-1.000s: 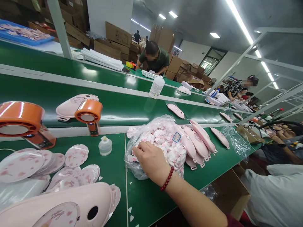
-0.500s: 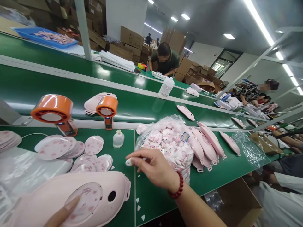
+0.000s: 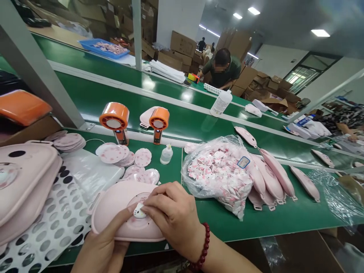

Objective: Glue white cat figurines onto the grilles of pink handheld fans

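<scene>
My left hand (image 3: 106, 242) grips the lower edge of a pink oval plastic shell (image 3: 112, 203), its thumb lying on top. With fingertips pinched together, my right hand (image 3: 178, 216) holds a small white cat-face piece (image 3: 139, 211) against the round printed disc (image 3: 142, 198) in the middle of the shell. My left thumb tip touches the cat-face piece too. Part of the disc and the shell's right end are hidden behind my right hand. To the right of my hands, a clear plastic bag (image 3: 218, 174) is full of similar cat-face pieces.
Printed round discs (image 3: 113, 152) lie in piles behind the shell. Beyond them stand orange handheld fans (image 3: 114, 117) and a small clear bottle (image 3: 166, 154). More pink shells (image 3: 267, 174) lie right of the bag, others (image 3: 25, 182) at left beside a perforated sheet (image 3: 51, 220). A person (image 3: 223, 68) works across.
My right hand has moved left and down from beside the bag, bringing the cat-face piece onto the disc. My left hand now grips the shell's edge. The view has swung left.
</scene>
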{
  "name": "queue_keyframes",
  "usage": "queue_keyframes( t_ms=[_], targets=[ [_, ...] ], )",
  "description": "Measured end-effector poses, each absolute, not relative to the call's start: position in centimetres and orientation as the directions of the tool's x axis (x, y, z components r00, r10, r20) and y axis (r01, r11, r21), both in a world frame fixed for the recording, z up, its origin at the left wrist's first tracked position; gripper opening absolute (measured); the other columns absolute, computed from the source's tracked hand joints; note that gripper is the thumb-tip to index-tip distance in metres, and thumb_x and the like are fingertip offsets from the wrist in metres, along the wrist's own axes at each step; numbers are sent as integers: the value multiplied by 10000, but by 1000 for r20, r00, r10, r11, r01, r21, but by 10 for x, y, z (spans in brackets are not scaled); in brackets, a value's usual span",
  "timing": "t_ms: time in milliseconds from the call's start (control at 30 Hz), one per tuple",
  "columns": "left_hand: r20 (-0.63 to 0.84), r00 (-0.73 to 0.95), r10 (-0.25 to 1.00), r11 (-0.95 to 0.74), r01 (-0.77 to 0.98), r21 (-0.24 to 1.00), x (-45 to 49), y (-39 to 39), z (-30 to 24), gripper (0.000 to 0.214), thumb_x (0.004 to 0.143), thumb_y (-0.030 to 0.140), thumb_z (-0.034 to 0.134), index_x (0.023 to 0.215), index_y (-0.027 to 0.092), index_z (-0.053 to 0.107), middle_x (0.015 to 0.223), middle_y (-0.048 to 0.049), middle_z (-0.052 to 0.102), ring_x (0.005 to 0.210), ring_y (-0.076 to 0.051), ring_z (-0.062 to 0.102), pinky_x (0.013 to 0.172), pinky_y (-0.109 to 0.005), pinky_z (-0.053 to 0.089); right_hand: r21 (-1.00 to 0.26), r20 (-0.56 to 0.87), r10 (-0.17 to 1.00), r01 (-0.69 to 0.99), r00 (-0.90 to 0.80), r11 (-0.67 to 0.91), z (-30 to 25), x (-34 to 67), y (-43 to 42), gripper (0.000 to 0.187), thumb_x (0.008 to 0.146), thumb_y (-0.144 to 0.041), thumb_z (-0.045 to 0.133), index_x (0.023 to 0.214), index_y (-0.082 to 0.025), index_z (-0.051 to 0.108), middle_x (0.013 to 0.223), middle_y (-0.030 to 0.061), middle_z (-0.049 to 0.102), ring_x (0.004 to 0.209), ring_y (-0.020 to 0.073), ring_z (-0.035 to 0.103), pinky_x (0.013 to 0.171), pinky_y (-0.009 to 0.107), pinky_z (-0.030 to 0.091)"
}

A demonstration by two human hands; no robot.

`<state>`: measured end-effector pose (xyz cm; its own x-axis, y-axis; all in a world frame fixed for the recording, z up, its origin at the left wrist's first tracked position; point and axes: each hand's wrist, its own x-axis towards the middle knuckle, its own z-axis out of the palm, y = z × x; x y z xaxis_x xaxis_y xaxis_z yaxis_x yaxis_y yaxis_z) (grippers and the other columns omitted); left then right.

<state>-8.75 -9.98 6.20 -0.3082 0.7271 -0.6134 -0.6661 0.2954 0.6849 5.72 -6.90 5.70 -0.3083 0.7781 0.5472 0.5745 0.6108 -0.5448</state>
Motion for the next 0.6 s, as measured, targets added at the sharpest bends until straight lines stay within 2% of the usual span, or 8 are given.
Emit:
queue_keyframes(
  t_ms=[167,233,367,433,500,600],
  targets=[
    [-655,-273,705,334,-686,646,-90,-101,61,598,547,250,964,1108,285,759,1278,-9,754,1360,-319,578,879,-262,616,-538,545,746,524,-382,661,62,64,-79,196,1045,-291,578,1111,-224,749,1046,44,753,936,173,663,850,285,538],
    [-662,-260,703,345,-690,637,-89,-101,66,623,530,278,977,1115,281,763,1257,-19,759,1322,-318,608,878,-272,617,-494,563,724,540,-399,682,64,65,-81,185,1031,-293,602,1136,-242,746,1068,39,755,934,182,656,828,287,543],
    [-634,-334,698,295,-672,679,-85,-101,75,501,637,206,905,1117,260,771,1196,-35,774,1294,-301,628,883,-262,614,-370,603,668,589,-436,718,68,63,-81,155,1012,-264,624,1092,-248,756,1018,21,765,855,185,632,717,275,532],
    [-627,-371,685,286,-654,700,-83,-101,75,492,658,171,879,1129,262,769,1202,-36,772,1296,-291,627,836,-231,617,-349,571,671,599,-473,720,71,63,-82,167,998,-275,637,1109,-226,751,1049,32,762,876,196,629,735,288,543],
    [-624,-387,678,284,-645,709,-83,-102,74,519,638,183,897,1134,271,771,1220,-37,768,1283,-292,635,799,-218,621,-356,531,678,592,-508,723,73,64,-82,207,988,-287,643,1147,-199,744,1088,48,754,917,204,625,810,305,566],
    [-605,-377,701,274,-641,717,-84,-103,71,608,583,271,957,1159,308,765,1275,-26,753,1273,-299,642,834,-250,625,-418,501,679,537,-536,732,75,70,-79,225,1002,-298,630,1177,-229,755,1193,56,733,1100,215,626,1069,368,520]
  ],
)
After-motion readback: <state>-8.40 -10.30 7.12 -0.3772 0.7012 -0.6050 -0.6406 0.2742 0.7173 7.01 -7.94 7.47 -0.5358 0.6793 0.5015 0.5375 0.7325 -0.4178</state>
